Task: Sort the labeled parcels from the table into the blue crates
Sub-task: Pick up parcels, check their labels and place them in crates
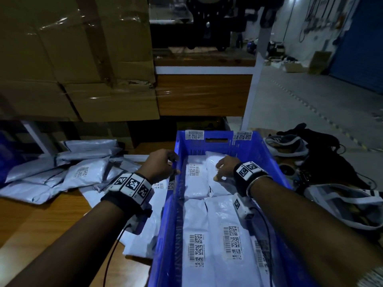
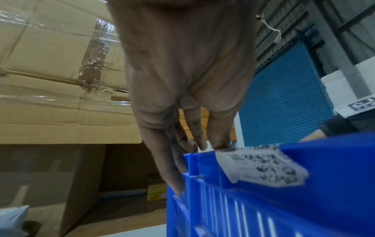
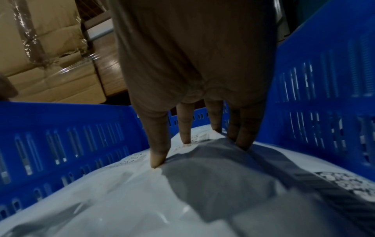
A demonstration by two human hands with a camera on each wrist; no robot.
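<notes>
A white parcel [image 1: 215, 175] lies in the far end of the blue crate [image 1: 255, 148], on top of other white parcels with black-and-white labels. The right hand [image 1: 224, 167] is on this parcel. Its fingers [image 3: 158, 144] are straight and spread a little, and their tips press down into the soft plastic. They do not pinch it. Under and behind those fingers more parcels in the crate [image 1: 215, 241] lie flat, side by side, nearer to the person. The left hand [image 1: 160, 164] is at the crate's left wall. Its fingers [image 2: 174, 160] point down, close together, and touch the top edge and the outside of the wall [image 2: 243, 200], just beside a white sticker [image 2: 261, 166]. They are not curled around it. To the left of these fingers, a pile of loose parcels [image 1: 62, 170] waits on the wooden table [image 1: 37, 220], and a few more lie right beside the crate. Behind the pile stand big brown boxes [image 1: 78, 59] wrapped in clear tape. To the right of the crate lie dark bags [image 1: 323, 154].
</notes>
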